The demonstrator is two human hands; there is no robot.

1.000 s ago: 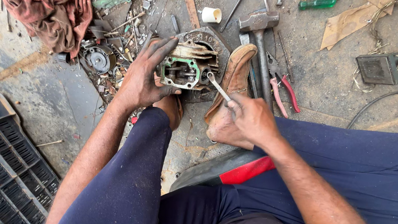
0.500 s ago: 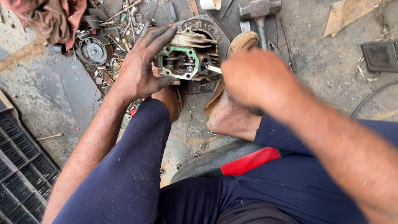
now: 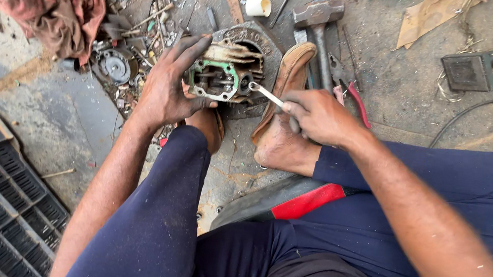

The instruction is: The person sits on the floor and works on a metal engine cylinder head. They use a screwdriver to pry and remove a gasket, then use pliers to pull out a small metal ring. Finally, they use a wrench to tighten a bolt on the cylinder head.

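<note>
Head view: right hand [image 3: 318,116] grips spanner [image 3: 267,95], long axis running up-left onto engine part [image 3: 224,74] at frame centre; left hand [image 3: 168,88] clamps part's left side.

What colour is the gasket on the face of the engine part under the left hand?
Green, on the engine part, seen in the head view.

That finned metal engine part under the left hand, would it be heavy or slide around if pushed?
The engine part looks like solid cast metal with fins, so probably heavy for its size and stiff. The left hand braces it while the right hand works a wrench, suggesting it could shift. Its grimy surface may be slippery.
</note>
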